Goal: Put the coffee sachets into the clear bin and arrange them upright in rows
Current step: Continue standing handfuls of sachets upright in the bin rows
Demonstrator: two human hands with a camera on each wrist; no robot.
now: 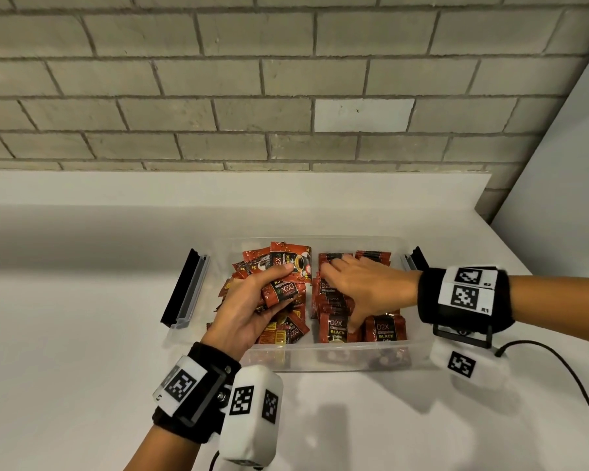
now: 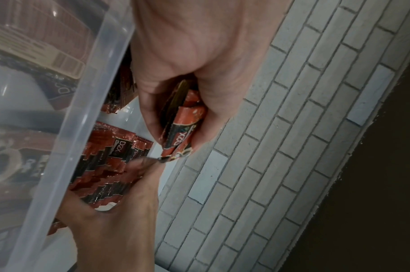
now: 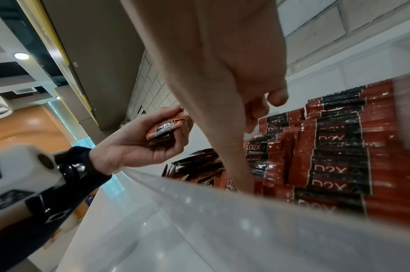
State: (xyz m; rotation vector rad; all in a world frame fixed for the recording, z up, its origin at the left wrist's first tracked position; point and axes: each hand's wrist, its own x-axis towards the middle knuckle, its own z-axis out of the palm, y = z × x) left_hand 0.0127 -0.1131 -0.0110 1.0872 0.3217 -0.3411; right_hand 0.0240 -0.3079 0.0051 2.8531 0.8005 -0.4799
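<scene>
A clear bin [image 1: 288,356] sits on the white counter. Red and black coffee sachets stand upright in rows [image 1: 385,329] in its right half. Loose sachets [image 1: 288,331] lie jumbled in its left half. My left hand [image 1: 269,290] hovers over the loose pile and grips a small stack of sachets [image 1: 281,294], seen edge-on between thumb and fingers in the left wrist view [image 2: 183,128]. My right hand [image 1: 357,287] lies spread over the upright rows [image 3: 339,156], fingertips on the far packs, thumb [image 3: 236,156] reaching down by the near wall [image 3: 222,211].
Black and grey latch bars stick out from the bin's left end [image 1: 184,290] and right end [image 1: 413,260]. A black cable [image 1: 558,372] runs across the counter at the right. A brick wall [image 1: 286,96] rises behind, and a white wall closes the right side.
</scene>
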